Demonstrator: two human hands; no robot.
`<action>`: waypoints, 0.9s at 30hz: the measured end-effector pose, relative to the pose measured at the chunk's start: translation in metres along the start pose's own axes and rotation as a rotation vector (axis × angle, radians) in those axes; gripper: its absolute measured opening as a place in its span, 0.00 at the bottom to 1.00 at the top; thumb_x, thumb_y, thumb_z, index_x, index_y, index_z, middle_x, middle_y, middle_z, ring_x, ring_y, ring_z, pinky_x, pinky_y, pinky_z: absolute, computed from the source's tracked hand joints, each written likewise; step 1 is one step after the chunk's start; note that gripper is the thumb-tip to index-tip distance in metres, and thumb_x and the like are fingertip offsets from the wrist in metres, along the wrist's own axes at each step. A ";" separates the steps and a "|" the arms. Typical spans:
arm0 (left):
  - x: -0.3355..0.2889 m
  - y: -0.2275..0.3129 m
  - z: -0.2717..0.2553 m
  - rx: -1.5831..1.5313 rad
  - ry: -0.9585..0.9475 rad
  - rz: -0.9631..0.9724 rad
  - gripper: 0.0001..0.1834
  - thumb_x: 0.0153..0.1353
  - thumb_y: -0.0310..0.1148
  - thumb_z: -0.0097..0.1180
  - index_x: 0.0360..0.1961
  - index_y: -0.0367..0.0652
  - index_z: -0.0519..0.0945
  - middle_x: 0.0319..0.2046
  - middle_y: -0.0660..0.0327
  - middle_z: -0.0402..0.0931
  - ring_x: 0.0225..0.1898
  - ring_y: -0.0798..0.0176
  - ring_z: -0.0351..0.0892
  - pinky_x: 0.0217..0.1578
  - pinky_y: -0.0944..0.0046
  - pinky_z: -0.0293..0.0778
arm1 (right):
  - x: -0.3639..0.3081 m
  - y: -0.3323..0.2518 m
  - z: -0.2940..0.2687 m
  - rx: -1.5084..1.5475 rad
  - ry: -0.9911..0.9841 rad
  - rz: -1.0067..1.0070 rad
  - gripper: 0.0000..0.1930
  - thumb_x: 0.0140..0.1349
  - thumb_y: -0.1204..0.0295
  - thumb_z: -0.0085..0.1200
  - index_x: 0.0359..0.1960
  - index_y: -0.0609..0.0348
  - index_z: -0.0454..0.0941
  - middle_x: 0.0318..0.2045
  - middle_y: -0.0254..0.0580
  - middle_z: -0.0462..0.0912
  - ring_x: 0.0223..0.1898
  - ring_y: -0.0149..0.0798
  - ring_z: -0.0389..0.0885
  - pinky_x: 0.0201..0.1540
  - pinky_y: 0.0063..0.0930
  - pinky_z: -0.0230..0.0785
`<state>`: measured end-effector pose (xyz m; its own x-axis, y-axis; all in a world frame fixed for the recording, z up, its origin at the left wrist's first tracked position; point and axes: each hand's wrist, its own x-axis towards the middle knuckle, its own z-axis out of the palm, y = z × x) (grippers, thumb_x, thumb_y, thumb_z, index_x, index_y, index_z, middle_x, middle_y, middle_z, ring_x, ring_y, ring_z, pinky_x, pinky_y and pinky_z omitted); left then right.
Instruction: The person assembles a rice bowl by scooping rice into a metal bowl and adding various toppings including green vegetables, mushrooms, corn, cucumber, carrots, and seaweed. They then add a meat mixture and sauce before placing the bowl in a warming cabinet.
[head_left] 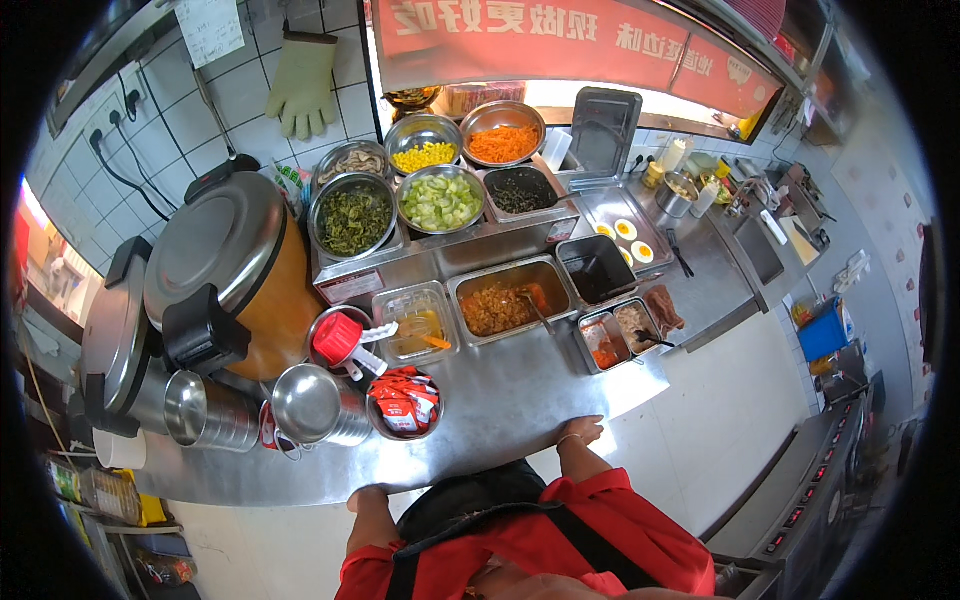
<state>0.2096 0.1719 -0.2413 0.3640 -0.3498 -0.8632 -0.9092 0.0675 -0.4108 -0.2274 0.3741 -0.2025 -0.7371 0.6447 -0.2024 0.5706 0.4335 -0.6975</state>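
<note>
My left hand (366,497) is low at the counter's front edge; its fingers are hidden. My right hand (585,429) is also at that edge, fingers seen only in part and stretched rightward, nothing visible in it. Nearest the left hand stands a metal bowl of red packets (405,402), beside a stack of steel bowls (308,402). Ahead of the right hand are small steel tubs with red sauce (605,352) and shredded filling (634,322). Farther in sit a tray of chunky brown sauce (495,308) with a spoon and a clear box of yellow liquid (415,335).
Large lidded warmers (215,250) fill the left side. On a raised shelf stand bowls of greens (352,218), cucumber (440,203), corn (424,157) and shredded carrot (503,143). Halved eggs (627,230) lie on a tray near tongs (681,253). Right is a sink (760,248).
</note>
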 end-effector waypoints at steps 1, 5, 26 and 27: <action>0.003 0.001 0.000 0.010 0.014 0.005 0.22 0.56 0.39 0.56 0.54 0.61 0.76 0.55 0.73 0.72 0.58 0.67 0.70 0.54 0.61 0.68 | 0.001 0.001 0.002 0.011 -0.005 0.003 0.28 0.68 0.56 0.33 0.40 0.78 0.72 0.41 0.72 0.75 0.44 0.67 0.74 0.49 0.54 0.66; -0.005 0.001 -0.004 0.011 0.000 0.002 0.21 0.54 0.39 0.57 0.52 0.61 0.76 0.54 0.73 0.74 0.56 0.67 0.71 0.53 0.62 0.69 | 0.004 0.001 0.000 -0.024 -0.016 0.013 0.28 0.68 0.56 0.33 0.40 0.78 0.72 0.41 0.71 0.75 0.44 0.66 0.74 0.49 0.53 0.65; -0.011 -0.007 0.001 -0.032 0.024 0.011 0.20 0.54 0.37 0.56 0.50 0.61 0.78 0.51 0.72 0.76 0.54 0.68 0.73 0.50 0.63 0.71 | -0.003 0.000 0.002 -0.026 -0.028 -0.010 0.30 0.68 0.55 0.31 0.40 0.78 0.72 0.40 0.72 0.75 0.43 0.67 0.75 0.49 0.53 0.66; -0.004 -0.008 0.005 -0.027 0.008 0.015 0.20 0.54 0.38 0.56 0.50 0.61 0.78 0.50 0.72 0.76 0.55 0.68 0.73 0.51 0.63 0.70 | -0.005 -0.002 -0.001 -0.023 -0.034 0.002 0.30 0.68 0.54 0.31 0.40 0.78 0.72 0.40 0.72 0.75 0.43 0.67 0.75 0.49 0.53 0.66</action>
<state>0.2163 0.1771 -0.2363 0.3484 -0.3562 -0.8670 -0.9199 0.0479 -0.3893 -0.2242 0.3705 -0.1992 -0.7473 0.6244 -0.2272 0.5803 0.4467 -0.6809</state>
